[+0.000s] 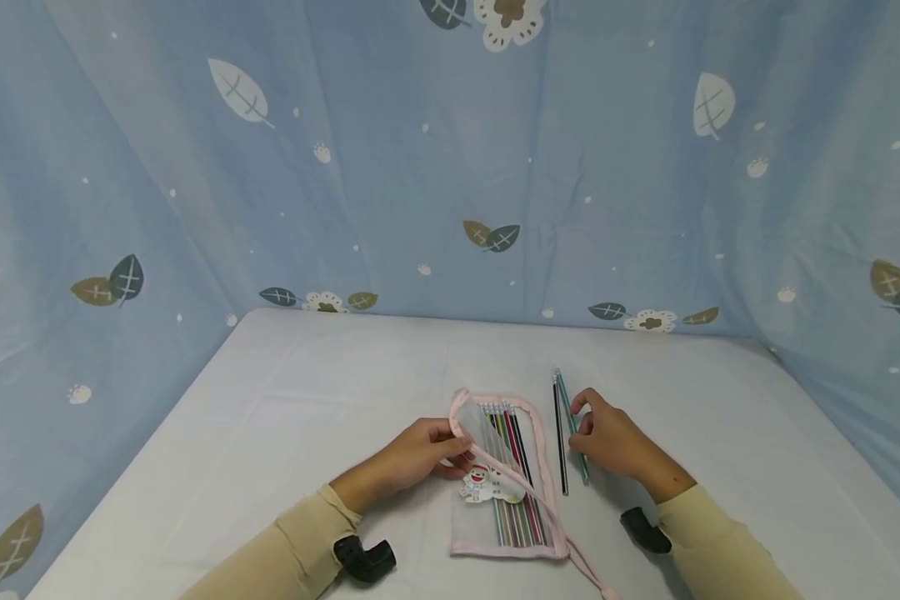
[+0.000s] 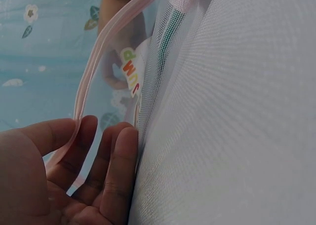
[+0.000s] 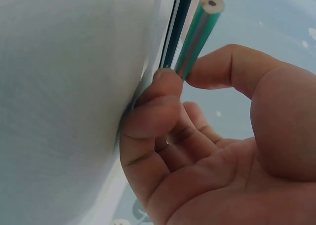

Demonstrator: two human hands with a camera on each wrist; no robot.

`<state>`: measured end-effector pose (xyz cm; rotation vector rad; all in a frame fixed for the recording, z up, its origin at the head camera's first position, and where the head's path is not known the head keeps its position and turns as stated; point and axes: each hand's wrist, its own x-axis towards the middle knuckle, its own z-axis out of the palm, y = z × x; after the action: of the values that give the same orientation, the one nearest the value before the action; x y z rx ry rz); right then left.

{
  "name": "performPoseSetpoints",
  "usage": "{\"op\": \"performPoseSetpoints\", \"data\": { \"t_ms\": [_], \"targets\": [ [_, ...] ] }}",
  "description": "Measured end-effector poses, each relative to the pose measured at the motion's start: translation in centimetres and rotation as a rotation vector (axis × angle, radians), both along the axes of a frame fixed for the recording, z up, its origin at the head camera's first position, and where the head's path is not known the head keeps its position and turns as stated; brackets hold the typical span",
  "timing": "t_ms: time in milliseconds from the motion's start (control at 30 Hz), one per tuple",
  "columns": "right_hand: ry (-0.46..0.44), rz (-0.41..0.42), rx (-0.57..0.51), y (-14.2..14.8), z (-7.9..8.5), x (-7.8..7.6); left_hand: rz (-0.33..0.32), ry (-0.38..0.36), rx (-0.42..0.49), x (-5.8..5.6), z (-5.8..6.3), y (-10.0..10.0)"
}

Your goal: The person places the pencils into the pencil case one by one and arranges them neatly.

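A pencil pouch [image 1: 471, 533] with mesh, clear plastic and pink edging lies on the table, its top flap lifted on the left side. My left hand [image 1: 423, 450] pinches the pink edging [image 2: 94, 67] between thumb and finger, while its other fingers rest inside by the mesh. Several coloured pencils [image 1: 516, 433] lie side by side in the pouch, partly behind a cartoon label [image 1: 487, 484]. To the right of it, my right hand [image 1: 607, 433] pinches a green pencil [image 3: 200, 32] between thumb and forefinger. A black pencil [image 1: 559, 442] lies just left of the green one.
The table [image 1: 330, 375] has a white cover. A pink strap [image 1: 588, 571] trails from the pouch's lower right corner. Black wrist devices [image 1: 365, 560] sit at both cuffs. A blue patterned curtain [image 1: 390, 167] hangs behind and along the sides.
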<state>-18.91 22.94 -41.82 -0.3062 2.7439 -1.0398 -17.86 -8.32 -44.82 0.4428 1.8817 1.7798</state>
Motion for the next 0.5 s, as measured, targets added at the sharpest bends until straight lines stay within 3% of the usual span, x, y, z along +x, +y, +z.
{"op": "performPoseSetpoints", "data": {
  "t_ms": [367,500],
  "targets": [
    [0.058,-0.066,-0.038,-0.19,0.48,-0.23,-0.001,-0.011,-0.007,0.07,0.41,0.04],
    [0.038,-0.082,-0.111,-0.12,0.59,-0.33,-0.001,-0.012,-0.005,0.11,0.51,0.09]
  ]
}}
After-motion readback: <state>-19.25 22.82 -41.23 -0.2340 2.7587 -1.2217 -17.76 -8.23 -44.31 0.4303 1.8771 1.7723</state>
